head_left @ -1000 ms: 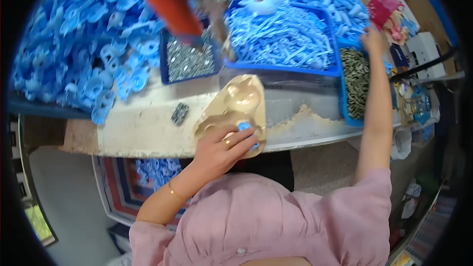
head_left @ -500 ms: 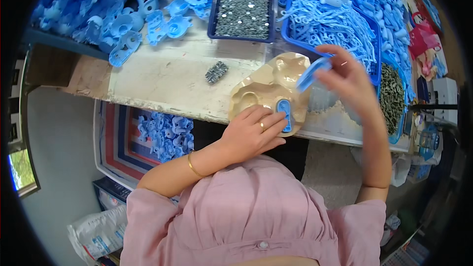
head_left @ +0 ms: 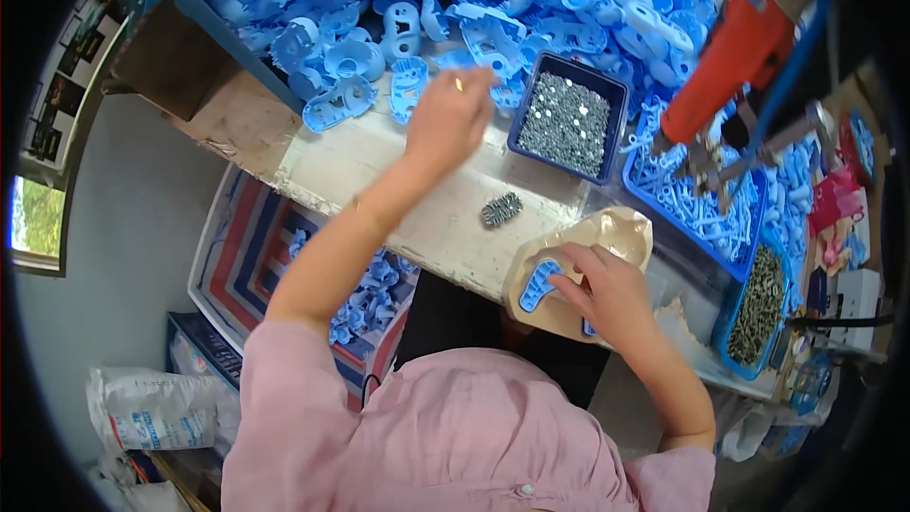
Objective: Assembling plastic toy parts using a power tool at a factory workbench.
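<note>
My right hand [head_left: 607, 292] is over a tan moulded fixture [head_left: 630, 226] at the table's front edge. Its thumb and bent fingers are at the right edge of a blue plastic piece [head_left: 538, 286], ribbed inside, which lies in the fixture's left recess. Part of a second blue piece [head_left: 589, 328] shows below that hand, mostly covered. My left hand [head_left: 453, 116] is raised over the table by the near edge of a heap of blue plastic shells [head_left: 346, 59]. Motion blurs its curled fingers, and whether they hold anything is hidden.
A dark blue bin of small metal parts [head_left: 567, 123] stands behind a small pile of screws [head_left: 501, 210]. Right of it are a blue basket of plastic links [head_left: 701, 199], a hanging red-handled tool [head_left: 730, 62] and a blue tray of screws [head_left: 756, 308]. A striped container [head_left: 242, 265] sits below.
My left hand has left the fixture and reached up to the heap. My right hand has brought its blue piece down into the fixture's left recess. The view has turned, bringing in the red-handled tool.
</note>
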